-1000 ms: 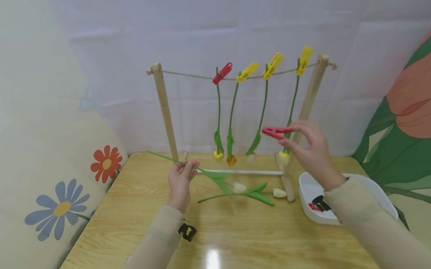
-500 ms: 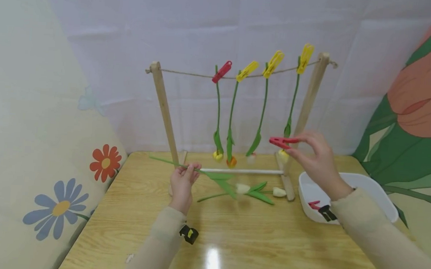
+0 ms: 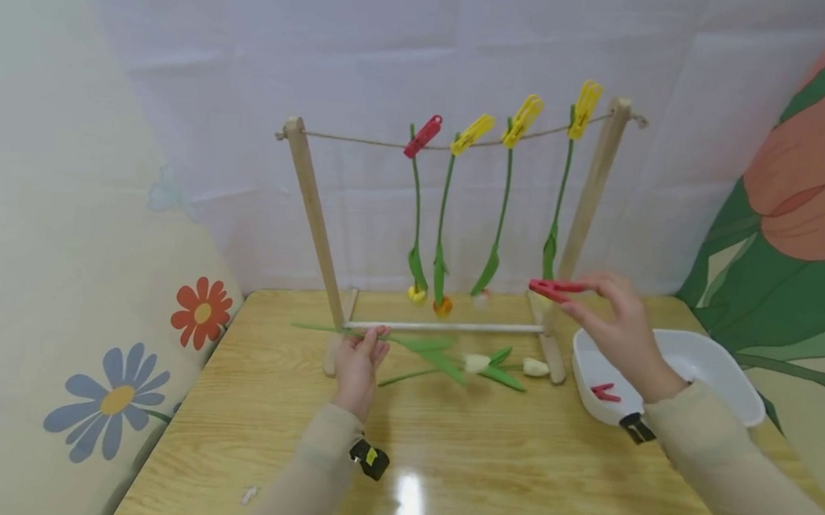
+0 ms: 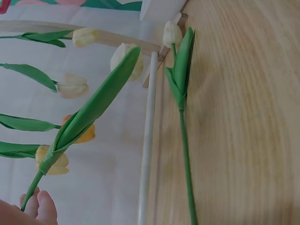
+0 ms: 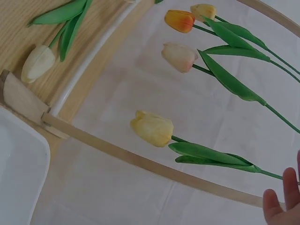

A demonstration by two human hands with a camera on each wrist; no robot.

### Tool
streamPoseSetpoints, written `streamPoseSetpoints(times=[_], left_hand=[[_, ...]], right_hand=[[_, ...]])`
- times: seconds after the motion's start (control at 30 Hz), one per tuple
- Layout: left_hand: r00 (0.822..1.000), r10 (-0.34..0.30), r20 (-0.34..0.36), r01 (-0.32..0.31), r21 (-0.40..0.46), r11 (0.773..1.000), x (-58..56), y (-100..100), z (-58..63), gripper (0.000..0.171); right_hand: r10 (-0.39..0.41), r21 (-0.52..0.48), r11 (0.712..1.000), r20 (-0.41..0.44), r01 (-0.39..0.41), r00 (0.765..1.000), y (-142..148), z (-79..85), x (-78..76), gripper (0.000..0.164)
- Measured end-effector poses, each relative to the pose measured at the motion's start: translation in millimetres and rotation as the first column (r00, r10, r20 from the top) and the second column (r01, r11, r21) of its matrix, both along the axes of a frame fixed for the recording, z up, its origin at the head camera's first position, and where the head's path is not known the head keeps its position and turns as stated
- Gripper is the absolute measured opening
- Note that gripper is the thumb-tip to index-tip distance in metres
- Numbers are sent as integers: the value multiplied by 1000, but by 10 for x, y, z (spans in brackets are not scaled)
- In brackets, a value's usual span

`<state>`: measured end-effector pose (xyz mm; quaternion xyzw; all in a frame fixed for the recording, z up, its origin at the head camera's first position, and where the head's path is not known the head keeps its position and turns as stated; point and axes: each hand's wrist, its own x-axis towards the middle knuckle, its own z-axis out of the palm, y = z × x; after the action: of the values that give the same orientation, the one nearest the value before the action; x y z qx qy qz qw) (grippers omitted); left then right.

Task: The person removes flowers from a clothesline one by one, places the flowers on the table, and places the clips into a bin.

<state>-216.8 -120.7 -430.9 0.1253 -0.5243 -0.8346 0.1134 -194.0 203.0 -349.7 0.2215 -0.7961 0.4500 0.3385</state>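
Observation:
My left hand (image 3: 358, 372) pinches the green stem of a white artificial tulip (image 3: 477, 363) in the head view. Its stem end points left, the bloom right. Up close in the left wrist view, a long leaf (image 4: 96, 103) partly covers that bloom. Between thumb and fingertips, my right hand (image 3: 623, 337) holds a red clothespin (image 3: 552, 289) out in front of the rack's right post, its nose to the left. In the right wrist view only fingertips (image 5: 289, 190) show, and the clothespin is out of frame. Beneath the held flower, another white tulip (image 3: 536, 367) lies on the table.
Behind my hands stands a wooden rack (image 3: 309, 212) with a string (image 3: 356, 141). Several tulips hang head down from it, clipped by a red clothespin (image 3: 423, 136) and yellow clothespins (image 3: 523, 121). At right, a white basin (image 3: 724, 379) contains another red clothespin (image 3: 606, 392).
My right hand has come down and to the right with the red clothespin. My left hand has shifted slightly right and down, and the tulip's stem now lies more level.

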Motion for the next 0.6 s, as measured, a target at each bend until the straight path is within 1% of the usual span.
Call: streamPoseSetpoints(times=[0.13, 0.23, 0.43, 0.6], left_hand=[[999, -20, 46, 19, 18, 1000, 7, 46, -73, 19], [998, -24, 57, 24, 14, 1000, 9, 66, -132, 22], [998, -17, 62, 14, 45, 999, 22, 77, -208, 13], [998, -13, 59, 7, 106, 994, 4, 90, -276, 10]], right_hand=[[-7, -3, 1000, -7, 7, 1000, 29, -39, 10, 25], [-12, 3, 1000, -23, 12, 1000, 49, -63, 12, 27], [-21, 14, 1000, -28, 21, 999, 98, -108, 13, 26], [-44, 24, 999, -10, 44, 999, 154, -153, 7, 21]])
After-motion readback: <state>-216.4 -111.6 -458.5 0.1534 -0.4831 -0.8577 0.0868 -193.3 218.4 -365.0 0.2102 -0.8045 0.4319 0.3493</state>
